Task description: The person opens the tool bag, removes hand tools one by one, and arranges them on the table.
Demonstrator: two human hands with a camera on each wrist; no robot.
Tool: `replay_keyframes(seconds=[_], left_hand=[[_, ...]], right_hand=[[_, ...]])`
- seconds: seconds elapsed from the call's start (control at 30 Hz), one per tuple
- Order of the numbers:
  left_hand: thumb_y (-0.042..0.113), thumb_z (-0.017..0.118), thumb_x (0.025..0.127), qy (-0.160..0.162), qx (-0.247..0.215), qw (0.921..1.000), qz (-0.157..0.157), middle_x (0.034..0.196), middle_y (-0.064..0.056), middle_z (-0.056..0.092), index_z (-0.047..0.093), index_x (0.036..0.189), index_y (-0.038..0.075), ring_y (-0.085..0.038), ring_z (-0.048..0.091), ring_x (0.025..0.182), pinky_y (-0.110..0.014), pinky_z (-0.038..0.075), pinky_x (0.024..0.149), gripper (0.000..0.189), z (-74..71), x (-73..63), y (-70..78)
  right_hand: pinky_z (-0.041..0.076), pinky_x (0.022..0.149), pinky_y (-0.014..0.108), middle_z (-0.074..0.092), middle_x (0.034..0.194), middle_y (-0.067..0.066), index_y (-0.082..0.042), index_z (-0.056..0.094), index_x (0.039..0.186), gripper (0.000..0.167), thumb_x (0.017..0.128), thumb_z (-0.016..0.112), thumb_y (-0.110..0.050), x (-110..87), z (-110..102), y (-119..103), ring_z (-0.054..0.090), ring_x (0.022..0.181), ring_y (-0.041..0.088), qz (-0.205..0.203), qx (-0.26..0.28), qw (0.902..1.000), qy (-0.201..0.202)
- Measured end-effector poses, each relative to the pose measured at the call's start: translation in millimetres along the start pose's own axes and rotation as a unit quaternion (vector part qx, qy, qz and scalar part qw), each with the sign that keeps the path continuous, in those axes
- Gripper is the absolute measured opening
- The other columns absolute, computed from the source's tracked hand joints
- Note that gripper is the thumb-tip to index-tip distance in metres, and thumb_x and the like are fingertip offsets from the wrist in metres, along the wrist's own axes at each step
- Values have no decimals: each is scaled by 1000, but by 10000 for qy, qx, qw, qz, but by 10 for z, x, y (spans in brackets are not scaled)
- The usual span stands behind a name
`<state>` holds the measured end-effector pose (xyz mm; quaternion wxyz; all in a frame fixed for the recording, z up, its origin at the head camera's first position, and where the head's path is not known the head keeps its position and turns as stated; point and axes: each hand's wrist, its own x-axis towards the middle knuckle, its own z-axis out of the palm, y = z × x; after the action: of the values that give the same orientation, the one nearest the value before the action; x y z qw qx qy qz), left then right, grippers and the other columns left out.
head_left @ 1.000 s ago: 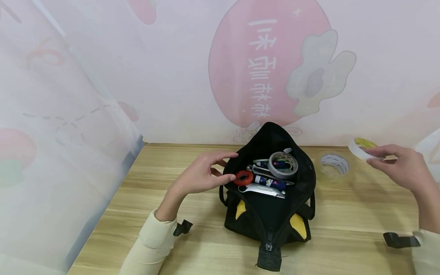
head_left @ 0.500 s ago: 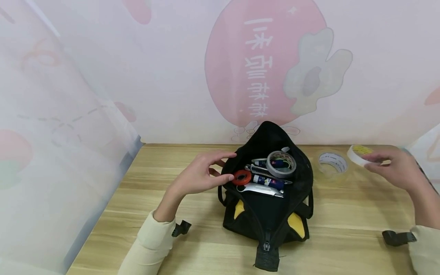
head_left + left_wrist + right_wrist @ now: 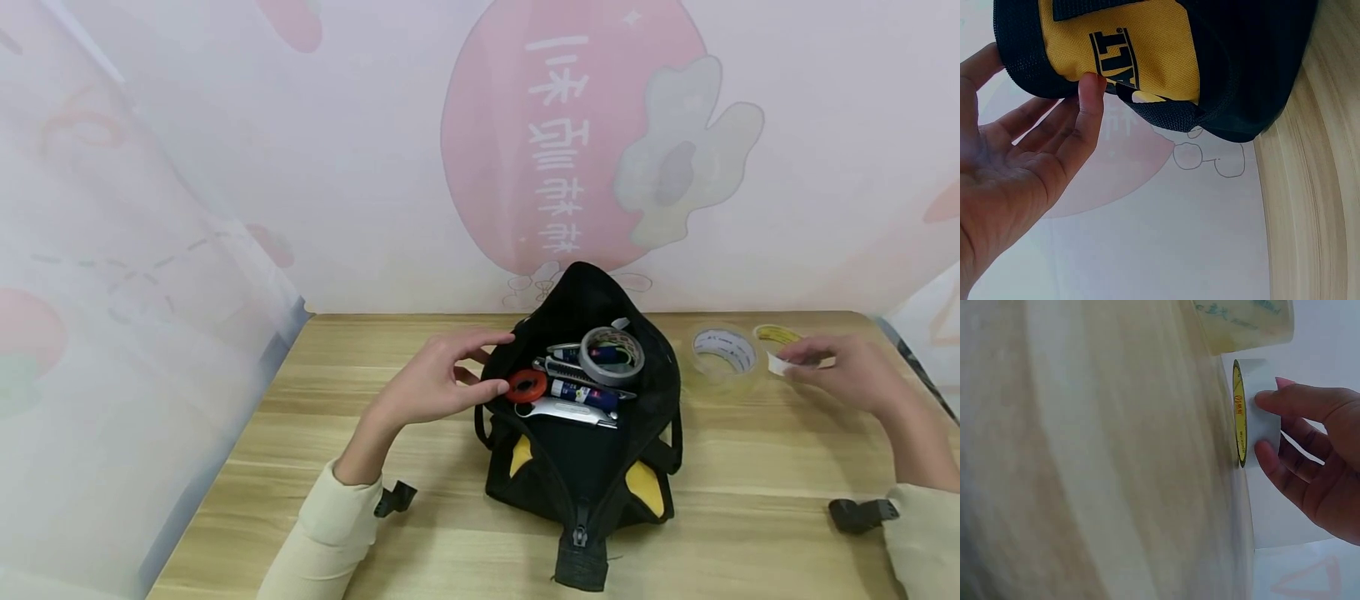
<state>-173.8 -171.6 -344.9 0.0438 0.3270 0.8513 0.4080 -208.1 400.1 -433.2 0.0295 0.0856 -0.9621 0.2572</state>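
Observation:
A black and yellow tool bag [image 3: 585,450] stands unzipped on the table. My left hand [image 3: 442,375] holds its left side, thumb and index finger at the rim; in the left wrist view several fingers lie against the outer wall. Inside are a grey tape roll [image 3: 611,357], a red ring-shaped roll [image 3: 527,386], a glue stick [image 3: 585,394] and a silver-handled cutter [image 3: 566,411]. To the right, my right hand [image 3: 843,367] grips a white tape roll [image 3: 1263,419] by its outer side. It is at the table's back edge; whether it bears on the wood is unclear.
A larger clear tape roll [image 3: 723,354] stands between the bag and the white roll. Behind the wooden table [image 3: 750,542] hangs a pale printed sheet [image 3: 360,167]. Dark wrist mounts [image 3: 858,515] stick out from both sleeves.
My right hand has lowered the white tape roll and moved it left, close beside the clear roll. The left hand stays at the bag. The head view has shifted slightly.

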Motion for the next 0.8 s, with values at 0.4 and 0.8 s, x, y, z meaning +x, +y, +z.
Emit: replay_keyframes(seconds=[0.4,0.8], left_hand=[[21,79,98,-10,13,10000,96,152,-9,64,61,152,10,-25,75,115,-28,66,86,58,28,29,-2],[22,80,97,7,52,10000,-57,153,-8,64,61,152,12,-26,74,116,-30,67,86,58,12,10,5]], right_hand=[[48,70,20,80,103,14,-4,81,115,20,98,77,-12,7,-31,52,48,85,-21,-73,-90,9996,-257],[60,77,45,74,119,30,0,76,125,29,101,75,-17,-16,-114,-197,68,110,55,-91,-45,9996,-266]])
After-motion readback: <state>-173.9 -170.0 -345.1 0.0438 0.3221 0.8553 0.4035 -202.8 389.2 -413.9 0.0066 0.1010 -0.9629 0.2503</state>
